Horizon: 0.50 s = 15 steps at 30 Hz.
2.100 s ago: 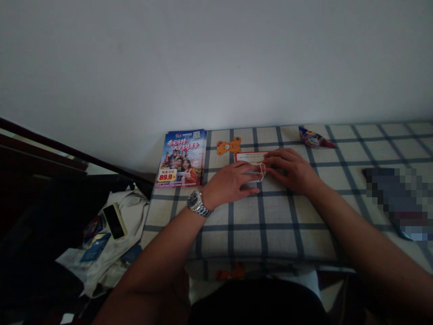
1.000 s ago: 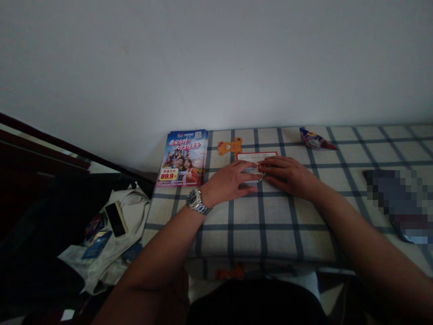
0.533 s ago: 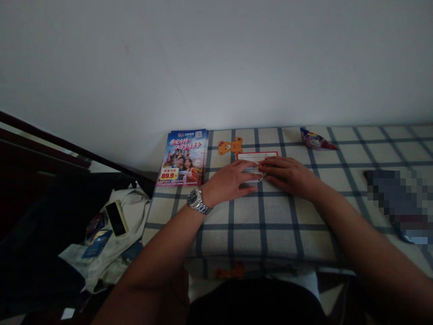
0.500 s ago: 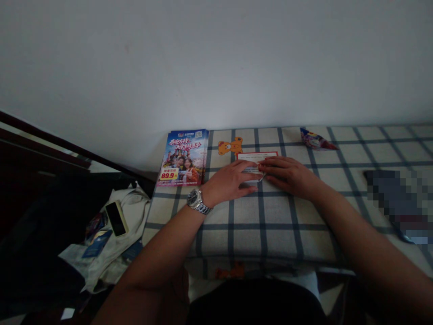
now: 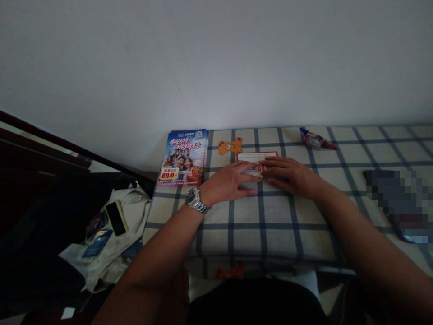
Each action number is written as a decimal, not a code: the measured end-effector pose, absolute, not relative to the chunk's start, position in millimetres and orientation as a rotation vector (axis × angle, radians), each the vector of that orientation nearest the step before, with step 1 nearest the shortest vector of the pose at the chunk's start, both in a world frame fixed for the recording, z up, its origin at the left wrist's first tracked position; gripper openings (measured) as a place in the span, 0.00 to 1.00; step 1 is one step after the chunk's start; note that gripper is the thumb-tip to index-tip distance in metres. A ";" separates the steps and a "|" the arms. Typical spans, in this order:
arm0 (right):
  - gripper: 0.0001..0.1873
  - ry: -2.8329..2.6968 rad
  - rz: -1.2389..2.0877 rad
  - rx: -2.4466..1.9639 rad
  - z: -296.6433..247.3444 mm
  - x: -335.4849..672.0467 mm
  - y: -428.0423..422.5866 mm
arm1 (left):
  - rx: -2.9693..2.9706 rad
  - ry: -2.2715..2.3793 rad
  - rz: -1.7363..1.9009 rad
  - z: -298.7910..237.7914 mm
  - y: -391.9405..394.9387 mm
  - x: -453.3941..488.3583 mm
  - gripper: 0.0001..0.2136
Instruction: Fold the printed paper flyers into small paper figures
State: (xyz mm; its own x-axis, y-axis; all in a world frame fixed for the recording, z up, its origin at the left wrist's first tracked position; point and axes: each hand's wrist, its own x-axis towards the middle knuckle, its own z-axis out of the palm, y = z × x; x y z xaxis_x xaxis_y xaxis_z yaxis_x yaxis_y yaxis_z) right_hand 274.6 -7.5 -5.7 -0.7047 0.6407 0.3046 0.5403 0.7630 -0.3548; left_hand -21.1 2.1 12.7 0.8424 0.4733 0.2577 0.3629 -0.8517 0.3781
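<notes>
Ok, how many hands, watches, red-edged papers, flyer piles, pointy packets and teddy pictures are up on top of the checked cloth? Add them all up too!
Hands: 2, the left hand and the right hand
Watch: 1
Red-edged paper: 1 showing, partly covered
Flyer pile: 1
Pointy packet: 1
Teddy picture: 1
Total: 7

Table under pale cloth, dark check lines. Landmark: red-edged paper, lying on the cloth, partly covered. Left of it, a stack of leaflets, top one marked 89.9. Off its far left corner, bear motif. Beyond it to the right, colourful pointed packet. Well right of it, dark flat object, pixelated, identity unclear.
</notes>
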 end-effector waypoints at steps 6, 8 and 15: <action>0.20 -2.564 0.355 -0.861 -4.1 274.9 -7.1 | 2.700 0.613 0.464 14.3 2.6 -21.9 0.18; 0.18 -2.574 0.341 -0.858 -3.7 275.1 -7.2 | 2.700 0.618 0.454 14.6 2.3 -21.6 0.17; 0.17 -2.541 0.357 -0.888 -4.3 274.9 -7.9 | 2.697 0.647 0.466 15.1 0.2 -20.3 0.17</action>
State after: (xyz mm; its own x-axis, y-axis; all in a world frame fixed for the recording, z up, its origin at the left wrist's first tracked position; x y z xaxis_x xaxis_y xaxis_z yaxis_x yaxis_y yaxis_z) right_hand 274.9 -7.9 -4.3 -0.7060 0.6392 0.3048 0.5304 0.7625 -0.3706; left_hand -20.3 0.2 15.1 0.8438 0.4828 0.2346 0.3756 -0.8433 0.3843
